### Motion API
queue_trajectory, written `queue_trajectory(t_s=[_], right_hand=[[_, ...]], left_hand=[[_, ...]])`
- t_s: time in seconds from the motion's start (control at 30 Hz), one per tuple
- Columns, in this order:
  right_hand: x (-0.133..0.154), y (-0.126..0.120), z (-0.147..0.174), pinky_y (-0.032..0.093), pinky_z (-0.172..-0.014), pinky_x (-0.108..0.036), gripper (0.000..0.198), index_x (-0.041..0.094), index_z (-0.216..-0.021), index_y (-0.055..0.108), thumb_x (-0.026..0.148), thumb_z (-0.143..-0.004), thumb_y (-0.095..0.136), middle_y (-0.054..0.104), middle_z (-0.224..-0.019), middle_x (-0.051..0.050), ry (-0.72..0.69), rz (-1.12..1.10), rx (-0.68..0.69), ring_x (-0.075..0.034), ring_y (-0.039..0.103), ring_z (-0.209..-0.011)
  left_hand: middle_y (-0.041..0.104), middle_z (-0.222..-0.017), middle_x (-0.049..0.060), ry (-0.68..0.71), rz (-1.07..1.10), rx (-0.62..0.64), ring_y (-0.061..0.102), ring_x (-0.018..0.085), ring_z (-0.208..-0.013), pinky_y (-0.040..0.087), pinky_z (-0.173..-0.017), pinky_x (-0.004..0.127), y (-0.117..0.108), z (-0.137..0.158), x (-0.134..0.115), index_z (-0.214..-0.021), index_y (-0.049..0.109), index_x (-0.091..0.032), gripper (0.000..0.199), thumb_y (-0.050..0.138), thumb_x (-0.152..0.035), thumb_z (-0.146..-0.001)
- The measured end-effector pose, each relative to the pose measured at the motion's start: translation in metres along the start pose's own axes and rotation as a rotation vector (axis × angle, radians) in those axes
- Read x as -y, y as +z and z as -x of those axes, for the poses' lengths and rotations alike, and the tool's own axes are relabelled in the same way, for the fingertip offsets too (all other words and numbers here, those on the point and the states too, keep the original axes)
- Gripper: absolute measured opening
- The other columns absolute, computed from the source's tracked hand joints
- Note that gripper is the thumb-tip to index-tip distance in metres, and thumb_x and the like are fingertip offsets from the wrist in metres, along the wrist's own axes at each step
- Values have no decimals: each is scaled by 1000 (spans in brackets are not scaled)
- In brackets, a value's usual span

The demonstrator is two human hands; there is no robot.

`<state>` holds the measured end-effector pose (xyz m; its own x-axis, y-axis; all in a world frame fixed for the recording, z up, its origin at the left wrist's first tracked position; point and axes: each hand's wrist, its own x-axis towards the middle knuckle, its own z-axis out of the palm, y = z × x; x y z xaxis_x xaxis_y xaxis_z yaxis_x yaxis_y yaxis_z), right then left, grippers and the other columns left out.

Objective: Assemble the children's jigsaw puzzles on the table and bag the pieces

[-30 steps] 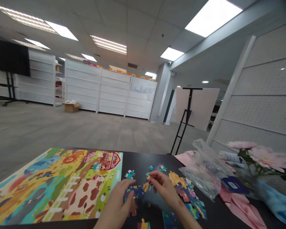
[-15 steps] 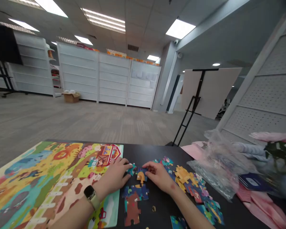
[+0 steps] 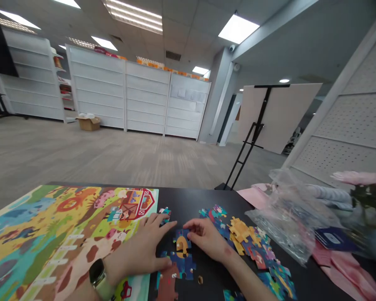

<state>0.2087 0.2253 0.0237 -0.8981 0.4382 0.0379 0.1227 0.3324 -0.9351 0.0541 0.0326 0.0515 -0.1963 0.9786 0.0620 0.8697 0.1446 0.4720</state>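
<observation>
My left hand [image 3: 141, 244] is spread open over the right edge of a colourful farm-picture sheet [image 3: 81, 246]. Its thumb rests on a joined puzzle section with a brown bear [image 3: 168, 281] on dark blue. Just beyond its fingers lies a small teal puzzle piece [image 3: 165, 212]. My right hand [image 3: 207, 239] has thumb and index finger closed at the right edge of a dark blue puzzle piece with a yellow arc [image 3: 182, 240]. That piece lies against the top of the bear section; whether it is fully locked in, I cannot tell.
Loose puzzle pieces [image 3: 241, 230] lie in a pile right of my right hand, with another blue piece [image 3: 232, 295] at the front. A small brown bit [image 3: 200, 279] sits on the black table [image 3: 188, 198]. Clear plastic bags [image 3: 288, 221], pink cloth [image 3: 347, 263] and flowers [image 3: 363, 188] crowd the right side.
The yellow-arc piece has come down and left with my right hand, up to the bear section. My left hand has left the teal piece and spread, its thumb now on the bear section.
</observation>
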Motion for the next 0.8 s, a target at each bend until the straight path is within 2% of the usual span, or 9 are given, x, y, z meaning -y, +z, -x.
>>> queue_trajectory(t_s=[0.17, 0.3, 0.43, 0.53, 0.6, 0.7, 0.8], right_hand=[[4, 2, 3, 44, -54, -22, 21, 18, -89, 72, 21, -69, 67, 64, -64, 5, 77, -75, -11, -10, 56, -54], [8, 2, 7, 39, -52, -21, 19, 18, -85, 73, 13, -69, 64, 61, -60, 5, 44, 109, -29, -10, 53, -53], [12, 4, 12, 37, -52, -21, 22, 19, -85, 75, 10, -69, 62, 60, -60, 5, -4, 304, -59, -11, 51, -54], [13, 7, 17, 38, -55, -22, 21, 21, -83, 74, 10, -68, 63, 57, -60, 6, -33, 460, -88, -11, 51, -56], [13, 5, 19, 42, -62, -23, 20, 22, -82, 72, 11, -66, 67, 60, -69, 4, -102, 554, -120, -12, 54, -63], [15, -14, 16, 45, -71, -25, 18, 22, -86, 70, 12, -72, 64, 63, -83, 1, -193, 610, -256, -14, 59, -72], [14, -55, 11, 47, -74, -28, 21, 21, -92, 68, 12, -83, 51, 68, -87, -3, -150, 594, -528, -18, 63, -76]], left_hand=[[45, -154, 10, -9, 12, 15, 36, 38, -143, 30, -116, 57, 2, -1, -2, -148, 49, -33, 82, 76, -35, -70], [46, -152, 9, 17, 31, 15, 37, 36, -142, 30, -116, 56, 0, 2, -4, -148, 48, -33, 80, 73, -31, -72], [48, -151, 0, 127, 45, 83, 39, 34, -140, 32, -115, 57, -8, 4, -18, -139, 55, -43, 69, 65, -18, -76], [57, -145, -6, 243, 30, 161, 51, 28, -130, 39, -112, 49, -8, 1, -26, -126, 64, -46, 60, 56, -9, -79], [62, -139, -6, 281, 9, 189, 58, 27, -122, 45, -105, 43, -1, -3, -24, -123, 66, -44, 55, 57, -10, -80], [65, -135, -2, 275, -53, 166, 60, 30, -119, 49, -97, 40, 19, -9, -13, -116, 69, -37, 41, 64, -18, -80], [65, -135, 1, 266, -76, 50, 59, 30, -120, 49, -96, 38, 34, -10, -3, -122, 67, -37, 36, 63, -29, -87]])
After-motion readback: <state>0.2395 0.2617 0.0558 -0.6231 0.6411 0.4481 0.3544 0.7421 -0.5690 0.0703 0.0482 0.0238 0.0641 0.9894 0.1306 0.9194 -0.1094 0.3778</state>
